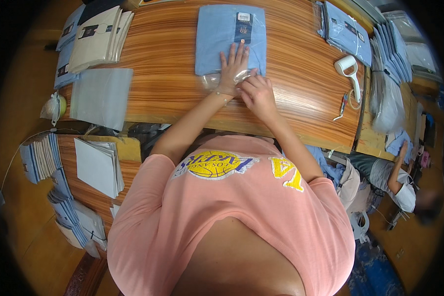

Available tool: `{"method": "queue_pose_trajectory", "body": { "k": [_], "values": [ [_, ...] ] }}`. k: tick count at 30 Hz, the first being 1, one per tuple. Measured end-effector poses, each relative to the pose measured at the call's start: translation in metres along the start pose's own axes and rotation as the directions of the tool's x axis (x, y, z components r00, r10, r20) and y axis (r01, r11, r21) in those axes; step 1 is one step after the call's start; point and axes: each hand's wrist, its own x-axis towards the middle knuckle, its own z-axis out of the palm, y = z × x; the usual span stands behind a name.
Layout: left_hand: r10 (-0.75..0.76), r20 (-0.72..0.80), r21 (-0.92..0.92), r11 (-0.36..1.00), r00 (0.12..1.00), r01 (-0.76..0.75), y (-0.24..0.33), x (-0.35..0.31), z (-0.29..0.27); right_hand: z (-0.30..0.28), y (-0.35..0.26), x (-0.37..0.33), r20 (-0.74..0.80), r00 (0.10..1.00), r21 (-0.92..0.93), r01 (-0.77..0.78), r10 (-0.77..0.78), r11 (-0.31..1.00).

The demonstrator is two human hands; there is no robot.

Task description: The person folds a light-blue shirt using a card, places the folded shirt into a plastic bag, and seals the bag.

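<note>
Tabletop (163, 44): wood-look, striped grain, smooth, low sheen; folded garment (214, 39), far centre: blue cloth, matt; bag flap (211, 81) at its near edge: clear plastic, glossy; sheets (103, 93), left: translucent plastic, smooth; stack (96, 165), near left: white, paper-like, matt; roller (347, 64), right: white plastic, smooth

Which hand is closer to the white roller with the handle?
Right. The right hand is left of the white roller, by the near edge of the blue folded garment. The left hand is farther left, fingers spread over that garment.
</note>
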Motion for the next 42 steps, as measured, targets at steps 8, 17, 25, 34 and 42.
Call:
{"method": "queue_pose_trajectory", "body": {
  "k": [8, 17, 25, 34, 42],
  "values": [
    [0.056, 0.041, 0.041, 0.997, 0.998, -0.058, -0.011, -0.06, -0.006, -0.02, 0.042, -0.025, -0.141, 0.956, 0.127, -0.241, 0.258, 0.962],
    [0.04, 0.124, 0.144, 0.988, 0.991, -0.058, -0.005, -0.074, -0.018, 0.019, 0.077, 0.011, 0.568, 0.518, 0.688, -0.725, 0.639, -0.024],
    [0.17, 0.82, -0.352, 0.903, 0.546, 0.247, 0.007, -0.061, -0.122, 0.031, 0.084, 0.005, 0.534, 0.551, 0.741, -0.67, 0.641, -0.042],
    [0.149, 0.147, 0.196, 0.964, 0.978, -0.177, -0.029, -0.011, -0.067, 0.024, 0.048, 0.022, 0.638, 0.557, 0.77, -0.466, 0.532, -0.436],
    [-0.673, -0.001, -0.972, 0.173, 0.739, 0.156, -0.009, 0.009, -0.053, -0.049, -0.006, 0.028, 0.233, 0.795, 0.88, -0.418, 0.56, 0.226]
  ]
}}
